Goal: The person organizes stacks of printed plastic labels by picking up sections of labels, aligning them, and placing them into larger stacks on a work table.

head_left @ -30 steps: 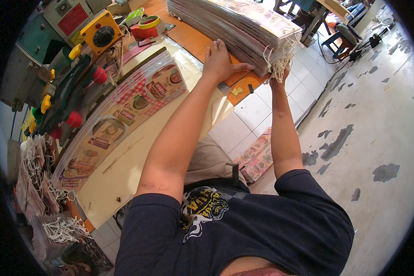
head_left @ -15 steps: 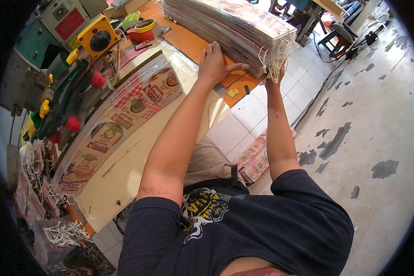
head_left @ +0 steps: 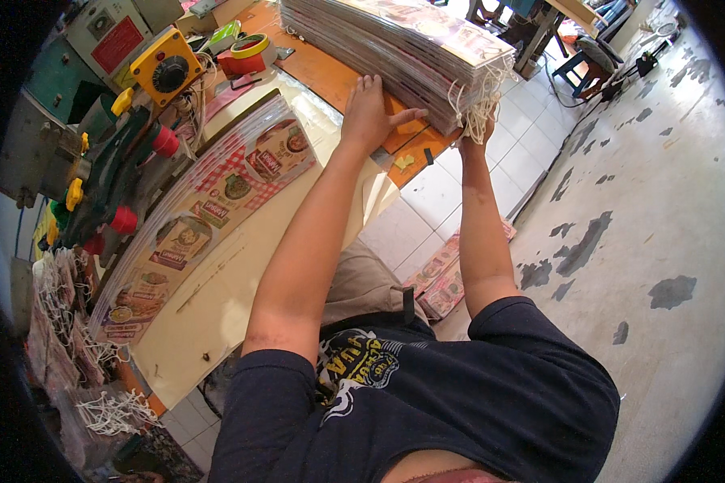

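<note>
A tall stack of printed, plastic-covered sheets (head_left: pixel 403 60) lies at the far edge of the orange table. White cords (head_left: pixel 482 109) hang in a tangle from its near right end. My left hand (head_left: pixel 368 117) lies along the stack's near side, fingers stretched out and thumb spread toward the right. At the corded end is my right hand (head_left: pixel 477 138); the cords and stack corner hide its fingers. Left of my arms, a long fanned pile of printed sheets (head_left: pixel 209 213) with food pictures rests on a cream board (head_left: pixel 242 253).
A machine with red knobs (head_left: pixel 124 219) and a yellow control box (head_left: pixel 166 66) borders the table's left side. Tape rolls (head_left: pixel 250 47) sit at the back. Bundles of corded sheets (head_left: pixel 56 322) hang lower left. More printed sheets (head_left: pixel 441 282) are low beside my legs.
The whole view has shifted slightly. Both hands keep nearly the same places against the stack, and the stack shows no clear movement on the table.
</note>
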